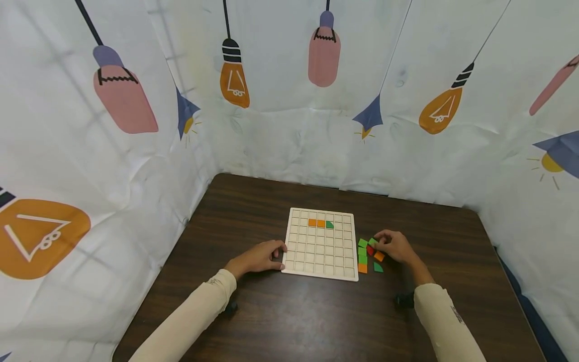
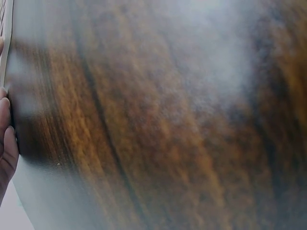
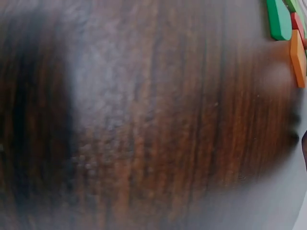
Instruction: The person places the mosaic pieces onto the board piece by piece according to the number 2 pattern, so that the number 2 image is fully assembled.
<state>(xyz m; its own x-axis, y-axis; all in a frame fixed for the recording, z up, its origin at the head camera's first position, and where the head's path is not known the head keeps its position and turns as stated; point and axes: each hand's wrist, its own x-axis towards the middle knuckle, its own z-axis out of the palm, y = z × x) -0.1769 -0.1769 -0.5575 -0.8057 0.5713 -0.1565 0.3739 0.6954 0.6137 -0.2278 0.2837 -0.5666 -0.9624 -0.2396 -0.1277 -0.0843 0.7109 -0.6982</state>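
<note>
A pale wooden grid board [image 1: 320, 256] lies on the table, with two orange square tiles [image 1: 316, 223] and a green rounded-corner tile [image 1: 329, 224] set in one of its upper rows. My left hand [image 1: 260, 255] rests at the board's left edge, fingertips and thumb touching it near the lower corner. Right of the board, my right hand [image 1: 395, 245] pinches a light green square tile [image 1: 373, 242] between thumb and fingers. Just beneath that hand are a red tile [image 1: 370, 250] and an orange tile [image 3: 298, 60]. Both wrist views show only slivers of the hands.
Along the board's right edge lie several light green tiles [image 1: 362, 251] and an orange tile [image 1: 363, 268]. A dark green rounded tile [image 1: 378, 267] lies apart from them, nearer me. The dark wooden table [image 1: 316, 322] meets a printed white cloth [image 1: 289, 141] behind.
</note>
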